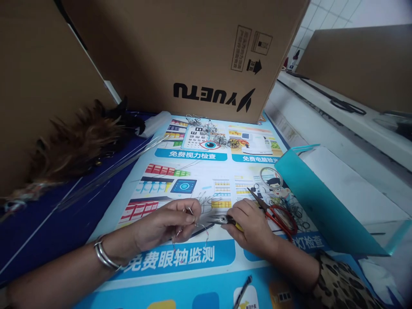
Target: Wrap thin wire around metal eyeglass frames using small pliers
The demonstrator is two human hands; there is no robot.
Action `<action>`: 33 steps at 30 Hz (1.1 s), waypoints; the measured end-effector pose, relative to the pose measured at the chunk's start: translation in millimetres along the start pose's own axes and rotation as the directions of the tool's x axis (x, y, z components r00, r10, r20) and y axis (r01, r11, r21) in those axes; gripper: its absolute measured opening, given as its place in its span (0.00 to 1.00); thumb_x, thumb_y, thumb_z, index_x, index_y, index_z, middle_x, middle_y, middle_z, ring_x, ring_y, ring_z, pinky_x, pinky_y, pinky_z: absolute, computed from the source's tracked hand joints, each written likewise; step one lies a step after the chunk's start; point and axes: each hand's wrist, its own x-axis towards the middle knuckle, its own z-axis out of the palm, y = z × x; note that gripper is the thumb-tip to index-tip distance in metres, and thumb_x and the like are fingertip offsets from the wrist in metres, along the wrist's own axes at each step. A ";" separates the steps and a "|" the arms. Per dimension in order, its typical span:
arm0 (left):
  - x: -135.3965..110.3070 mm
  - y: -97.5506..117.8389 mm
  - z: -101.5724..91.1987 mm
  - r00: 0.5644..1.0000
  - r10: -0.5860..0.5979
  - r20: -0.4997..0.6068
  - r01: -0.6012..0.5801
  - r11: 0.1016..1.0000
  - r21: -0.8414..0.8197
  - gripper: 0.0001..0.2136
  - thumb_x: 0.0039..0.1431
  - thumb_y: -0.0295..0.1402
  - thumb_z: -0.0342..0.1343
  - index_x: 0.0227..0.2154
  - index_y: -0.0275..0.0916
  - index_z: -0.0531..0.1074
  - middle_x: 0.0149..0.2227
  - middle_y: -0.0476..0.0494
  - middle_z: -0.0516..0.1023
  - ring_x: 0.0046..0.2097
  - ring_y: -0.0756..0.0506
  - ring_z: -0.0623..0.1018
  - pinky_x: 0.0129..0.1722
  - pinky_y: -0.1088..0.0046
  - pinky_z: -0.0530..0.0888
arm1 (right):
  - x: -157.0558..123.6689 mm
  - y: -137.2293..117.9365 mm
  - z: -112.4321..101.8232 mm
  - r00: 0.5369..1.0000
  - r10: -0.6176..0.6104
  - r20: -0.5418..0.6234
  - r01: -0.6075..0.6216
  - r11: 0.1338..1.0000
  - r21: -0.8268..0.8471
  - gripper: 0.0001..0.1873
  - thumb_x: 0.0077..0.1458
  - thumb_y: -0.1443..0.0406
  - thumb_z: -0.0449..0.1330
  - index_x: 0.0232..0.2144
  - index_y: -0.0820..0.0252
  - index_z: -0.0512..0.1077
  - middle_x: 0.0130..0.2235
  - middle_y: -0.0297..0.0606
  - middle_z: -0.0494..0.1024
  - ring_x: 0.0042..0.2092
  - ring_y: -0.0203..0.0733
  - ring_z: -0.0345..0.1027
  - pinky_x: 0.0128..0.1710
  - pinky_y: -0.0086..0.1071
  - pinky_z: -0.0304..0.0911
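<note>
Pinched between the thumb and fingers of my left hand (175, 221) is a thin bent wire (206, 234), which hangs down in a loop with small pinkish bits on it. My right hand (251, 225) is wrapped around the yellow and black handles of needle-nose pliers (222, 219). Their jaws point left toward the wire, a short gap from my left fingers. Beyond my right hand lie scissors with red handles (283, 219), blades pointing away to the left. Several loose straight wires (206, 201) lie just behind my hands on the printed sheet (222, 274).
A large cardboard box (144, 56) stands at the back. Tangled wire pieces (210, 131) lie before it. To the right are a teal box (328, 206), a wire coil (271, 177) and small rings (298, 212). Brown feathers (74, 143) and long thin wires (112, 169) lie left.
</note>
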 end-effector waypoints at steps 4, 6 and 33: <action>1.2 -0.7 -2.1 1.000 0.011 0.003 -0.012 1.000 0.018 0.03 0.54 0.27 0.49 0.27 0.35 0.65 0.17 0.51 0.66 0.17 0.55 0.59 0.17 0.79 0.50 | -0.2 -1.2 -2.8 0.999 -0.044 0.018 0.045 0.998 -0.044 0.12 0.55 0.58 0.54 0.33 0.62 0.67 0.35 0.41 0.70 0.38 0.43 0.59 0.37 0.36 0.54; 2.3 -0.9 -2.2 1.000 0.019 -0.003 -0.019 1.000 0.024 0.03 0.54 0.28 0.49 0.28 0.35 0.65 0.17 0.51 0.66 0.18 0.55 0.59 0.17 0.79 0.51 | -0.1 -2.3 -4.4 0.998 -0.054 0.025 0.056 0.996 -0.065 0.12 0.55 0.58 0.54 0.33 0.62 0.67 0.34 0.41 0.70 0.38 0.43 0.58 0.37 0.36 0.53; 3.9 0.5 3.6 1.000 0.005 -0.004 -0.005 0.988 0.157 0.06 0.53 0.29 0.54 0.34 0.35 0.66 0.21 0.52 0.66 0.20 0.55 0.60 0.19 0.80 0.54 | -1.6 -6.0 -0.3 0.998 0.048 0.033 -0.048 0.999 -0.009 0.11 0.55 0.58 0.55 0.31 0.61 0.68 0.31 0.39 0.71 0.36 0.41 0.62 0.34 0.31 0.58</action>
